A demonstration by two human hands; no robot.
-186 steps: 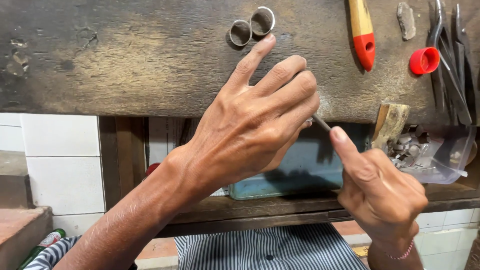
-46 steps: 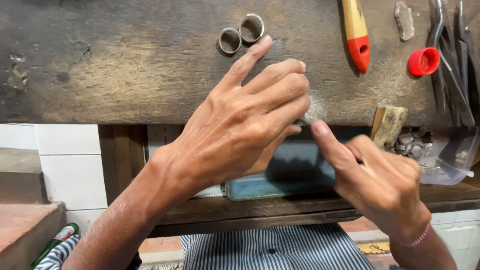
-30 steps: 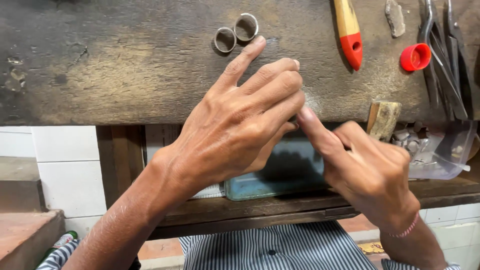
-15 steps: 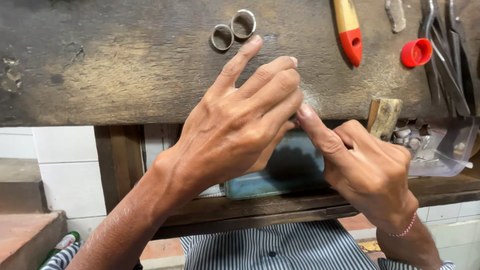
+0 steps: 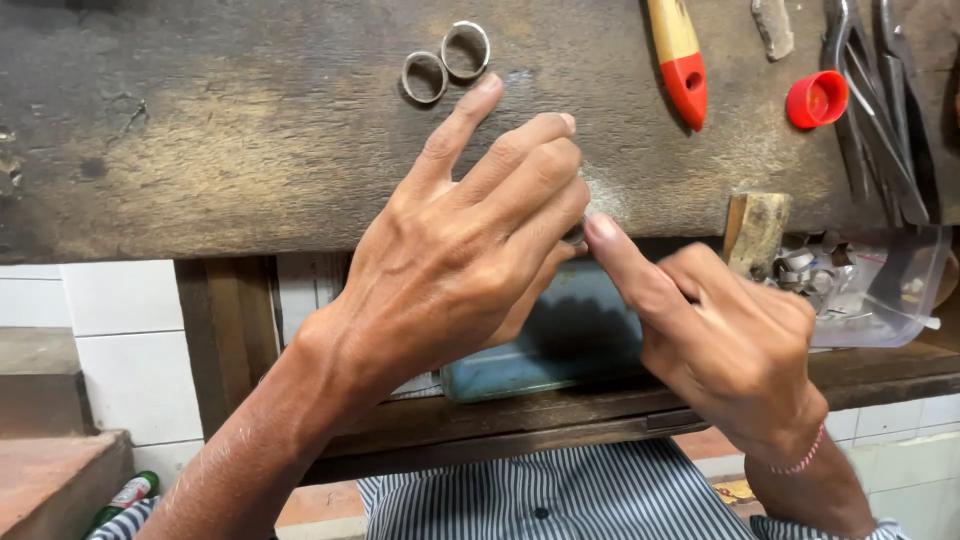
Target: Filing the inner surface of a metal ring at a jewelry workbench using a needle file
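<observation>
My left hand (image 5: pixel 470 250) reaches over the edge of the worn wooden bench (image 5: pixel 200 150), fingers spread and thumb tucked under. It pinches a small grey metal piece (image 5: pixel 577 236) that barely shows at the fingertips. My right hand (image 5: pixel 730 340) is curled closed, and its outstretched index finger presses against that piece. A thin metal tool seen in this hand earlier is hidden under the finger now. Two silver rings (image 5: pixel 424 77) (image 5: pixel 466 50) lie on the bench just beyond my left index fingertip.
A tool with a cream and red handle (image 5: pixel 680 60), a red cap (image 5: pixel 815 98) and pliers (image 5: pixel 880 110) lie at the bench's right. A wooden block (image 5: pixel 755 230), a clear tub of metal bits (image 5: pixel 860 290) and a teal tin (image 5: pixel 560 350) sit on the lower shelf.
My right hand has moved left and up until its index fingertip meets my left fingertips. The thin tool visible at first is now covered. My left hand has stayed in place.
</observation>
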